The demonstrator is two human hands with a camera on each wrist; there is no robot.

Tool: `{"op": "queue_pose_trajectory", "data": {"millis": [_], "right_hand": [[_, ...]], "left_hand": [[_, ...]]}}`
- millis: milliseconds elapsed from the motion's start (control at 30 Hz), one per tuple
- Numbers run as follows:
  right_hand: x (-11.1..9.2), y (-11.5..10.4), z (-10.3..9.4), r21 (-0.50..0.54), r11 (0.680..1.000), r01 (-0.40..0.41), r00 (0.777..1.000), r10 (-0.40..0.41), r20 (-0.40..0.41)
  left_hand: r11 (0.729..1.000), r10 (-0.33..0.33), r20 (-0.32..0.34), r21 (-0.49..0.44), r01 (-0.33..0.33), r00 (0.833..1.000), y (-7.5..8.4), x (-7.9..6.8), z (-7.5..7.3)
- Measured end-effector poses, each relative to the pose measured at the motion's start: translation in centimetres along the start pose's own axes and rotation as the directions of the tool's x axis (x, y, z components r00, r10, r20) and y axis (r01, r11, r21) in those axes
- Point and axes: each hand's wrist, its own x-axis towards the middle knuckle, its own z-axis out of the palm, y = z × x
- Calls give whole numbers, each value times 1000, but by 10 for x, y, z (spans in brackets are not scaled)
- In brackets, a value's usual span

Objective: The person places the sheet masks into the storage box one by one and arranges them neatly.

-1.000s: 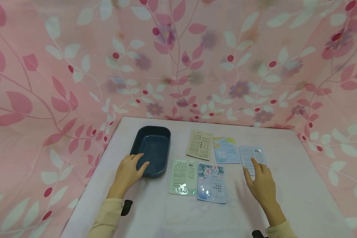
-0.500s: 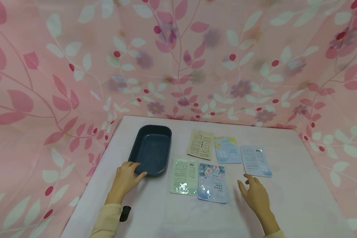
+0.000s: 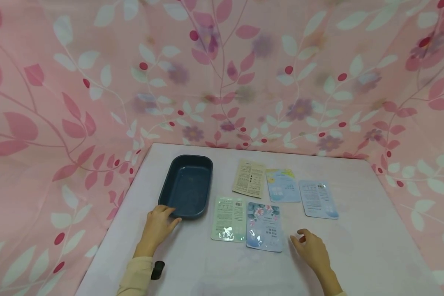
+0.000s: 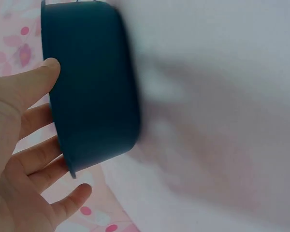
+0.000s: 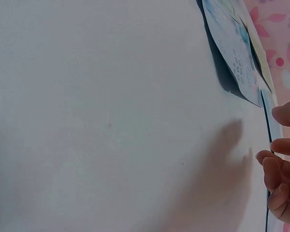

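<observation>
A dark blue rectangular basin (image 3: pixel 188 187) stands at the left of the table in the head view. My left hand (image 3: pixel 158 227) pinches its near rim: in the left wrist view the thumb (image 4: pixel 36 82) lies against the outer wall and some fingers pass behind the rim. My right hand (image 3: pixel 312 250) hovers over the cloth with loosely bent fingers and holds nothing. Nearest to it are a blue packet with pink flowers (image 3: pixel 264 227) and a pale blue printed packet (image 3: pixel 319 199). In the right wrist view, its fingers (image 5: pixel 285 145) appear at the right edge.
A green packet (image 3: pixel 228 219) lies beside the flowered one. Behind them are a beige packet (image 3: pixel 249 179) and a light blue packet with yellow flowers (image 3: pixel 283 186). White cloth (image 3: pixel 237 275) covers the table; a pink floral curtain (image 3: pixel 222 74) hangs behind and at the sides.
My right hand has drawn back from over the pale blue packet toward the table's front, uncovering it. My left hand has slid slightly back and stays at the basin's near rim. The packets keep their places.
</observation>
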Motion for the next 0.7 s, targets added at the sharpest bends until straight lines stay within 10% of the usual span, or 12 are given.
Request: {"op": "queue_pose_trajectory", "data": {"millis": [700], "right_hand": [[-19, -10, 36, 139, 982, -124, 992, 124, 5]], "left_hand": [[995, 98, -177, -13, -102, 979, -5, -2, 23]]}}
